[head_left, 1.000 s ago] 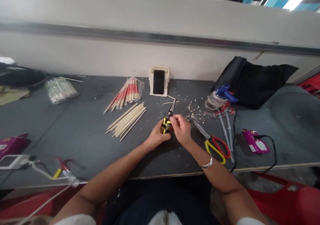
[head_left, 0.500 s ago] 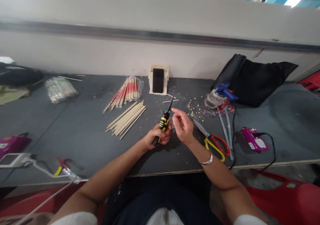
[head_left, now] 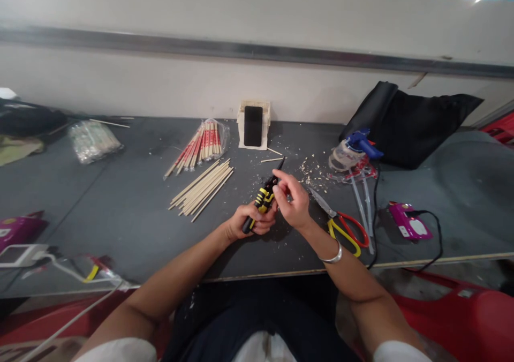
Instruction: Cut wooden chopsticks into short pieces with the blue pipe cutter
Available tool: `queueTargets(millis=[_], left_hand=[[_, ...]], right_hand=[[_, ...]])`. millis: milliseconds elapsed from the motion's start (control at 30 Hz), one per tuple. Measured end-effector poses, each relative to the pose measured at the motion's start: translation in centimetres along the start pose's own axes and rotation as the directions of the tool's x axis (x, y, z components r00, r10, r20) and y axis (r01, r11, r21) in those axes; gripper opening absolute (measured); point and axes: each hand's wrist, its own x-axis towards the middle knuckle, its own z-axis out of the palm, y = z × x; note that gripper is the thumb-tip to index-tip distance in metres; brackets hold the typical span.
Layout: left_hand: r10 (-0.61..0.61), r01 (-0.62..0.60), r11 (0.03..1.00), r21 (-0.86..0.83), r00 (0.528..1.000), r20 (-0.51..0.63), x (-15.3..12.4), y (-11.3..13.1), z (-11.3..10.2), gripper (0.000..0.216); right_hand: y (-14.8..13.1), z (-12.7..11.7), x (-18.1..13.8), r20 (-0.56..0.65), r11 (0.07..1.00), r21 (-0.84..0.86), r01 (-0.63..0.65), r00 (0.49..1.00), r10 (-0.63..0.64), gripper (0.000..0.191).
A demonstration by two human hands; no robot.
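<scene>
My left hand is wrapped round the black and yellow handles of a pair of long-nose pliers. Their thin dark jaws point up and away to the right. Close against the head of the pliers is my right hand, its index finger stretched toward the jaws and its thumb near the pivot. Those two fingertips are apart; the other fingers are curled and I see nothing held in them. Left of the pliers lies a loose pile of wooden chopsticks. Two short stick pieces rest beyond the jaw tips.
Scissors with red and yellow handles lie right of my hands, near wood chips. Behind are wrapped chopsticks and a phone on a stand. A blue glue gun, black bag and purple box sit right.
The pliers have tilted further to the right in my left hand. My right hand's index finger and thumb have come in against the head of the pliers.
</scene>
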Motion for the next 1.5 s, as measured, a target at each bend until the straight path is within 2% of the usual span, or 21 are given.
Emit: queueTargets(millis=[100,233,500,600,700,800,933,1067,1200,1367,1500], left_hand=[[-0.015,0.016,0.998,-0.063,1.000,0.019,-0.2,0.1,0.1,0.038],[-0.024,0.031,0.993,-0.114,0.998,0.058,-0.6,0.3,0.0,0.036],[0.029,-0.026,0.995,-0.096,0.999,0.027,-0.3,0.1,0.2,0.040],[0.039,-0.039,0.999,-0.023,0.999,-0.021,0.0,0.1,0.6,0.038],[0.054,-0.050,0.998,0.033,0.989,-0.135,0.3,0.2,0.8,0.028],[0.090,-0.065,0.993,0.096,0.952,-0.291,0.6,0.1,0.9,0.030],[0.143,-0.044,0.969,0.244,0.902,-0.408,0.9,-0.4,1.1,0.033],[0.188,-0.012,0.928,0.371,0.877,-0.441,1.1,-0.8,1.5,0.033],[0.183,0.022,0.911,0.413,0.874,-0.451,1.2,-0.8,1.7,0.032],[0.233,0.008,0.912,0.410,0.812,-0.534,1.2,-0.8,1.5,0.021],[0.218,-0.020,0.926,0.376,0.842,-0.493,1.1,-0.6,1.4,0.021]], right_hand=[[0.0,-0.3,0.2,-0.051,0.999,-0.005,-0.044,0.998,0.044,0.031],[0.0,-0.2,0.3,-0.042,0.999,-0.021,-0.031,0.999,0.030,0.029],[0.1,0.3,-0.1,-0.052,0.999,0.036,-0.037,0.998,0.038,0.030],[0.3,0.3,-0.2,-0.052,0.997,0.057,-0.053,0.997,0.056,0.031],[0.2,0.2,-0.2,-0.044,0.999,0.028,-0.030,0.999,0.031,0.031],[0.0,0.1,-0.1,-0.019,0.999,-0.016,0.032,0.999,-0.033,0.033],[-0.1,0.1,-0.1,0.048,0.990,-0.060,0.129,0.991,-0.126,0.039],[0.3,0.3,-0.3,0.145,0.981,-0.124,0.149,0.981,-0.130,0.043],[0.8,0.7,-0.6,0.170,0.977,-0.140,0.164,0.976,-0.139,0.038],[0.8,1.4,-1.2,0.273,0.947,-0.202,0.251,0.943,-0.192,0.032],[0.7,1.4,-1.3,0.241,0.959,-0.155,0.237,0.951,-0.196,0.032]])
